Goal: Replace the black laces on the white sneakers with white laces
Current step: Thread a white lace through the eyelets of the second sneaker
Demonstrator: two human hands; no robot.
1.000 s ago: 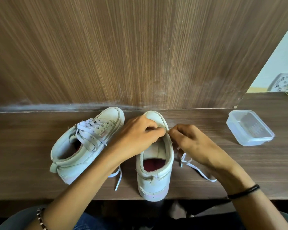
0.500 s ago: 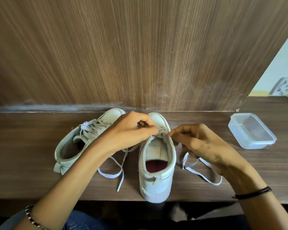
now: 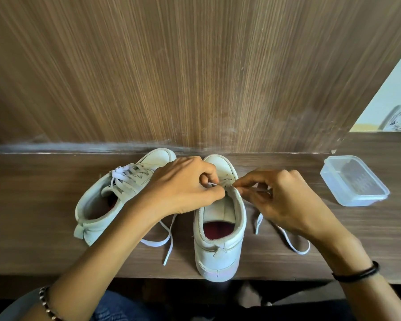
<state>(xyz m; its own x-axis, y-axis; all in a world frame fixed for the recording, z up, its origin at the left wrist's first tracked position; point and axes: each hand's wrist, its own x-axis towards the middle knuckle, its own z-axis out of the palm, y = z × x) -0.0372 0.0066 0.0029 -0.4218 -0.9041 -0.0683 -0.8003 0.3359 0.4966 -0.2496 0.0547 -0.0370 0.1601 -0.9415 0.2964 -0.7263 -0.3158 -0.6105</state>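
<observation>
The centre sneaker [image 3: 218, 258] stands heel toward the person at the near edge of the wooden table [image 3: 33, 216], its tongue bare over most of its length. A white lace [image 3: 258, 224] is in only at the toe-end eyelets, both tails trailing loose on the table either side. The left hand [image 3: 185, 186] and right hand [image 3: 285, 200] each pinch that lace with curled fingers just above the eyelets. Lacing this shoe looks barely begun, with most rows left. Beyond, to the left, the other sneaker [image 3: 95, 205] already carries white laces, untied. No black lace shows. A clear plastic container [image 3: 354, 181] sits far right.
</observation>
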